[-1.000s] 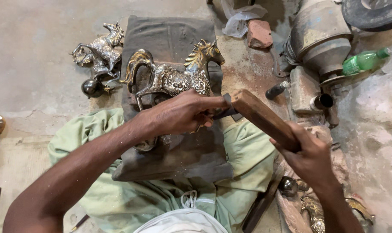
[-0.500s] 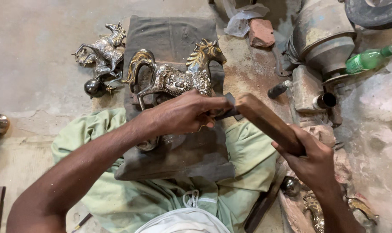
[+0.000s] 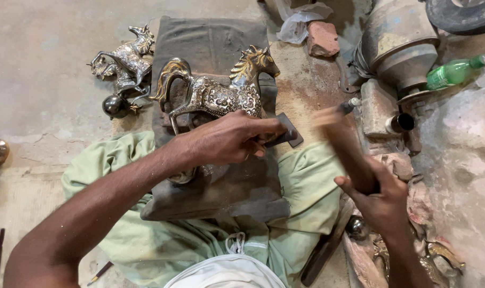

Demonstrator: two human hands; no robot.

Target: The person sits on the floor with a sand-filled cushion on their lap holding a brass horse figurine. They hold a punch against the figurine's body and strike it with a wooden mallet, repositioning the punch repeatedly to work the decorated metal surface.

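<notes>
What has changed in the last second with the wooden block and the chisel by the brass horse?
The right hand has swung the wooden block up and away from the chisel; the block is now blurred and apart from it, where before it met the chisel's head. The left hand keeps its grip on the chisel against the brass horse. Horse and dark pad have not moved.

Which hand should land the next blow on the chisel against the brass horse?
Probably right: the right hand grips the raised wooden mallet, while the left hand pins the chisel against the brass horse.
</notes>
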